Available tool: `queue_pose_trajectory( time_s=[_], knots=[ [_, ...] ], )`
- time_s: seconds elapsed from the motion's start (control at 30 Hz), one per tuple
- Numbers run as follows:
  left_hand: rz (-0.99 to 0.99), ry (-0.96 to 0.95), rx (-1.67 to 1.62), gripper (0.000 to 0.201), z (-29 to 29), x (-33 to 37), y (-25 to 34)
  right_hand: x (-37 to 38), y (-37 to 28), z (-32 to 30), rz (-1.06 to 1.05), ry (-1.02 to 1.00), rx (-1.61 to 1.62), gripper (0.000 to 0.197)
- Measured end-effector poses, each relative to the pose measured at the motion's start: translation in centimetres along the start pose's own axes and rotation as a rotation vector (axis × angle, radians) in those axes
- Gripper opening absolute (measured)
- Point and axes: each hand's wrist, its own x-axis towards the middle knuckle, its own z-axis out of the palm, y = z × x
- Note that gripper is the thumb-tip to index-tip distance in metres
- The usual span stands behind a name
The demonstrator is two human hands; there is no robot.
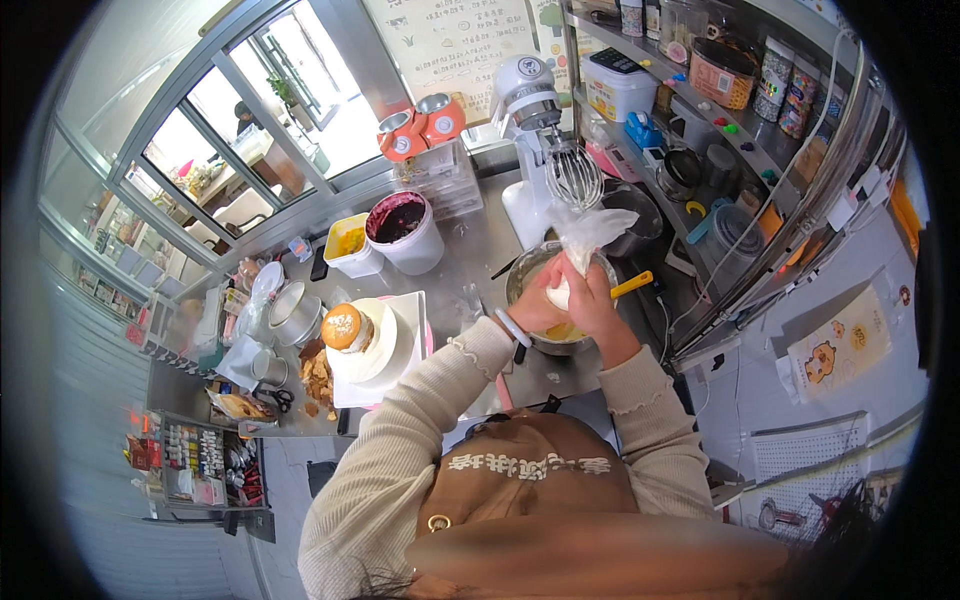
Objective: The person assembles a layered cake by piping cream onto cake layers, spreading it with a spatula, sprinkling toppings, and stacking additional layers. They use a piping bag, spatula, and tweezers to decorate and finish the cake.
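Both my hands grip a clear piping bag (592, 238) filled low down with white cream, its loose top sticking up and outward. My left hand (535, 305) is closed around its lower part, and my right hand (593, 305) squeezes the neck just beside it. Directly under them is a metal mixing bowl (518, 282), from which a yellow spatula handle (632, 284) juts out to the right. Over to the left, a round sponge cake (346, 327) with a golden top sits on a white turntable (395, 352).
A stand mixer (530, 100) with its whisk raised stands behind the bowl. Back left are a tub of dark red filling (410, 250) and a yellow-filled container (354, 245). Metal pans (293, 310) and scissors (280, 398) lie far left. A loaded shelf rack (690, 150) rises at the right.
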Motion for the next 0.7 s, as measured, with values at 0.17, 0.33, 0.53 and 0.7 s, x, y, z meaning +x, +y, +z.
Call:
queue_pose_trajectory(
  time_s=[0.17,0.33,0.53,0.7],
  knots=[
    [0.024,0.103,0.452,0.07,-0.3,-0.5,-1.9,-0.4,1.2,1.2,0.085,0.17,0.184,0.049],
    [-0.033,0.201,0.414,0.061,0.4,-1.4,-2.6,-1.1,2.5,1.5,0.218,0.207,0.174,0.035],
    [-0.088,0.208,0.52,0.057,1.1,-3.0,-2.2,-2.8,2.3,2.3,0.143,0.276,0.2,0.033],
    [-0.076,0.226,0.527,0.052,3.4,-5.5,-2.3,-5.4,0.6,2.5,0.142,0.207,0.181,0.033]
  ],
)
